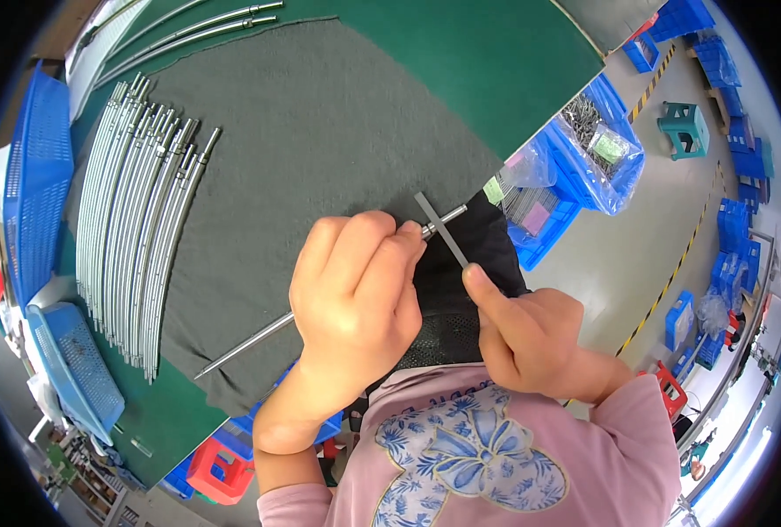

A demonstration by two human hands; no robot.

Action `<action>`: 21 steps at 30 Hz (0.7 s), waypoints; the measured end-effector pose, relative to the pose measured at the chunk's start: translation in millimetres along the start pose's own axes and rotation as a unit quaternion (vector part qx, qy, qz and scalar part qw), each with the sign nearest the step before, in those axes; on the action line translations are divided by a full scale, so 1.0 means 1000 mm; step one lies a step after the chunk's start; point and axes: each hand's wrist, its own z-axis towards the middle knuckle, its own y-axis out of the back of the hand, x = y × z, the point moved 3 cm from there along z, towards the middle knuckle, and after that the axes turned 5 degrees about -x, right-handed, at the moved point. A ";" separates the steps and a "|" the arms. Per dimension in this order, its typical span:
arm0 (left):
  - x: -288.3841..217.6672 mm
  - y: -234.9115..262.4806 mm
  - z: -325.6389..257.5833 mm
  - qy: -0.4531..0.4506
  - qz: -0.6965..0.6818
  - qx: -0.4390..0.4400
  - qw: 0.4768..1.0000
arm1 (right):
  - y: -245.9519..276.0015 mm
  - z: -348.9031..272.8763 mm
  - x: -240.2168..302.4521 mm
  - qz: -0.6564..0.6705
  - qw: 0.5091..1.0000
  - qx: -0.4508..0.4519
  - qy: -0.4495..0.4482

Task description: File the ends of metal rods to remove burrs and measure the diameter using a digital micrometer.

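Observation:
My left hand [355,294] is closed around a thin shiny metal rod [248,345]. The rod slants from a pointed end at the lower left to a stepped end beyond my fingertips. In my closed right hand [531,338] is a flat grey file [443,232], its thumb stretched along the strip. The file crosses the rod close to its upper right end and seems to touch it. Many similar metal rods [136,228] lie side by side on the dark grey cloth [320,114], left of my left hand.
Green mat [469,61] shows around the cloth, with a few longer rods [206,33] at the far left. Blue baskets [39,184] flank the left edge. Blue bins [623,167] of metal parts stand beside the table at right, near a green stool [684,132].

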 end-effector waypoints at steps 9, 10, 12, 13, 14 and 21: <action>0.000 0.001 0.004 0.001 -0.005 0.002 1.000 | -0.004 -0.013 0.002 0.023 0.999 0.022 -0.012; -0.002 0.001 0.002 -0.002 -0.002 0.006 1.000 | -0.007 -0.014 -0.001 0.021 1.000 0.005 0.005; -0.005 0.005 0.002 -0.004 -0.001 0.010 1.000 | -0.019 0.001 -0.004 0.012 0.999 -0.029 0.026; -0.003 0.007 0.003 -0.008 0.007 0.009 1.000 | -0.025 0.006 -0.002 0.005 0.996 -0.067 0.056; -0.002 0.006 0.003 0.001 -0.002 0.010 1.000 | -0.036 0.000 -0.008 0.013 0.994 -0.098 0.056; -0.003 0.006 0.004 -0.009 0.010 -0.004 1.000 | -0.054 0.002 -0.016 0.019 0.975 -0.209 0.077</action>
